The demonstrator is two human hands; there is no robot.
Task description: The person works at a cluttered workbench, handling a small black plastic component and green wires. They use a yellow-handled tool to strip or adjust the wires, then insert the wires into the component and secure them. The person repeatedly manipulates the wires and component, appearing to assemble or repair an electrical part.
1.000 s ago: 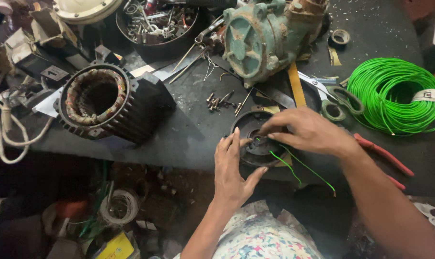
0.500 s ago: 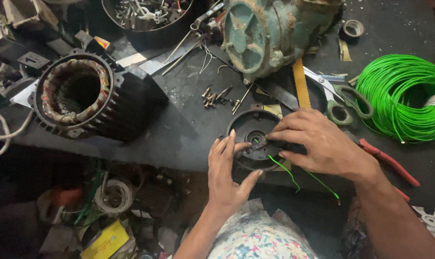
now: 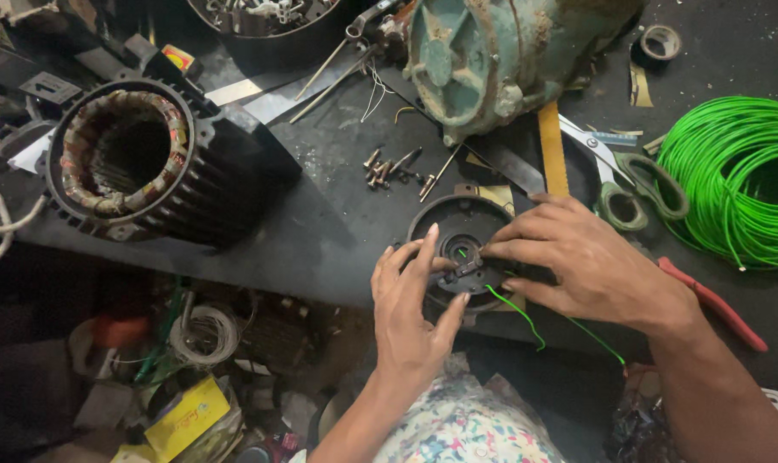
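From the head view, both hands work on one round black motor cover (image 3: 458,225) lying near the front edge of the dark table (image 3: 320,214), and the step in hand looks like fixing a thin green wire (image 3: 518,310) to the small fitting at the cover's middle. The left hand (image 3: 410,304) has its fingers spread and its grip closed on nothing, fingertips and thumb pressing on the cover to steady it. The right hand (image 3: 578,257) has its grip pinched on the fitting where the wire end sits, while the loose wire trails off over the front edge. The next move, I judge, calls for a steady cover and a fine pinch, since the wire is thin and springy. Counted: one wound motor body (image 3: 140,163) toward the left edge, one large teal motor housing (image 3: 500,51) at the back, one coil of green wire (image 3: 732,180) at the right edge, one pair of scissors (image 3: 621,171) just beside the right hand, one red-handled tool (image 3: 715,300), one roll of tape (image 3: 661,40), and a small cluster of bolts (image 3: 393,167), too tightly bunched to count.
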